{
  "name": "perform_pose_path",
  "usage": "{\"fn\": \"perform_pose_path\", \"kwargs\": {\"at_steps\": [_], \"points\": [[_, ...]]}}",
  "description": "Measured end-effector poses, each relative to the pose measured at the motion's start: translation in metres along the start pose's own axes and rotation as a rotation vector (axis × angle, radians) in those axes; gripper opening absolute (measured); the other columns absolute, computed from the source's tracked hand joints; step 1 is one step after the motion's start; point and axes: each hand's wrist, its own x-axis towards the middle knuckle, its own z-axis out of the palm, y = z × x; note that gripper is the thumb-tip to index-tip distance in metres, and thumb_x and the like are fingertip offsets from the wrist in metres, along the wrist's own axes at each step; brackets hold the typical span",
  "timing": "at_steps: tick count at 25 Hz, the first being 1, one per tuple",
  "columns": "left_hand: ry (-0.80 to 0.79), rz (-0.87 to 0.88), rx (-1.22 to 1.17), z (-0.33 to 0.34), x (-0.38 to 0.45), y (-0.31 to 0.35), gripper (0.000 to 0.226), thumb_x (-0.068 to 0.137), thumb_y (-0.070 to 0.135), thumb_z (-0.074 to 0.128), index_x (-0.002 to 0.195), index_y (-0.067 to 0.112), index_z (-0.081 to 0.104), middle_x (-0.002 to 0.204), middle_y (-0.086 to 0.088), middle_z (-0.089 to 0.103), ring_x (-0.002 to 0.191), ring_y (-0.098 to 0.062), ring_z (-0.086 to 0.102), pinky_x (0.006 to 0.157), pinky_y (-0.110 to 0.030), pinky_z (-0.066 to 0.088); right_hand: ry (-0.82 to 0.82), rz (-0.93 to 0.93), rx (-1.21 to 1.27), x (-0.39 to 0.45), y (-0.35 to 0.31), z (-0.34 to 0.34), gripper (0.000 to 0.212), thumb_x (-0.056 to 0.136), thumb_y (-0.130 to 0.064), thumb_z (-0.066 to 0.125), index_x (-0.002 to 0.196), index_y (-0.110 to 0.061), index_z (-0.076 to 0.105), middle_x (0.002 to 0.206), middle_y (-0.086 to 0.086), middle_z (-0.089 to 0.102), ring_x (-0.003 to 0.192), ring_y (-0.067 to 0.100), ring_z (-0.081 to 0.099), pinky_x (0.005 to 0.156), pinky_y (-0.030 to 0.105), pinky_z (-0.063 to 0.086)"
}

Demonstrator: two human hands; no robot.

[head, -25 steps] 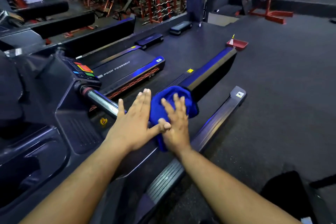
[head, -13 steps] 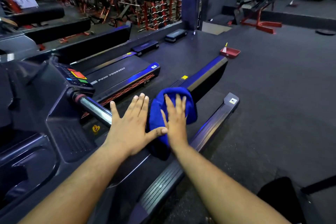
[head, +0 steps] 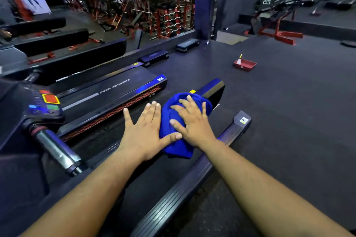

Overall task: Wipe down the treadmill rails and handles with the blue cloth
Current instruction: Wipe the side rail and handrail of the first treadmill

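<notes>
The blue cloth (head: 174,119) lies bunched on the treadmill deck (head: 146,184), near the far end of its left rail (head: 213,87). My right hand (head: 192,123) presses flat on the cloth with straight, spread fingers. My left hand (head: 144,131) lies flat on the deck just left of the cloth, its thumb touching the cloth's edge. The right side rail (head: 192,181) runs along the deck's right edge. A chrome handle bar (head: 55,148) juts out from the console (head: 38,106) at the left.
A second treadmill (head: 107,90) marked PUSH YOURSELF stands to the left. A red tray (head: 245,64) sits on the dark rubber floor ahead. Step platforms (head: 187,44) line the mirror wall; a red bench frame (head: 279,33) stands at the far right.
Both hands and the cloth have slid forward along the deck toward its far end. My right hand's fingers have spread wider on the cloth.
</notes>
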Motion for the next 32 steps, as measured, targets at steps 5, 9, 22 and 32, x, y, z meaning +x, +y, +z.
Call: {"fn": "perform_pose_path", "kwargs": {"at_steps": [5,9,22,32], "points": [[-0.021,-0.029,0.011,0.009,0.050,0.040,0.118,0.068,0.096,-0.007,0.157,0.019,-0.012,0.166,0.005,-0.014,0.151,-0.008,-0.014,0.115,-0.067,-0.011,0.052,0.304,0.026,0.070,0.086,-0.024,0.046,0.096,-0.050,0.042,0.136,-0.031,0.056,0.154,-0.002,0.039,0.153,0.019,0.010,0.119,0.064,-0.003],[-0.036,-0.076,0.013,0.015,0.061,0.046,0.122,0.066,0.099,0.001,0.157,0.020,-0.013,0.166,0.006,-0.013,0.151,-0.007,-0.012,0.119,-0.063,-0.003,-0.011,0.058,0.116,0.026,0.048,-0.012,0.056,0.089,-0.049,0.040,0.140,-0.029,0.052,0.155,-0.003,0.039,0.152,0.021,0.013,0.119,0.062,-0.005],[-0.045,-0.075,-0.080,0.011,0.068,0.051,0.113,0.070,0.095,0.000,0.156,0.024,-0.014,0.165,0.007,-0.014,0.152,-0.008,-0.013,0.117,-0.066,-0.003,-0.069,0.234,0.091,0.043,0.085,-0.024,0.080,0.086,-0.076,0.029,0.154,-0.035,0.025,0.166,-0.010,0.002,0.152,0.015,-0.017,0.115,0.067,0.001],[-0.115,-0.070,-0.087,0.000,0.160,0.118,0.118,0.068,0.095,0.003,0.157,0.020,0.019,0.165,0.004,0.021,0.153,-0.015,0.010,0.114,-0.069,-0.007,-0.095,0.254,0.086,0.117,0.193,-0.079,0.041,0.098,-0.058,0.042,0.124,-0.029,0.055,0.126,0.000,0.061,0.115,0.026,0.057,0.088,0.038,0.046]]}}
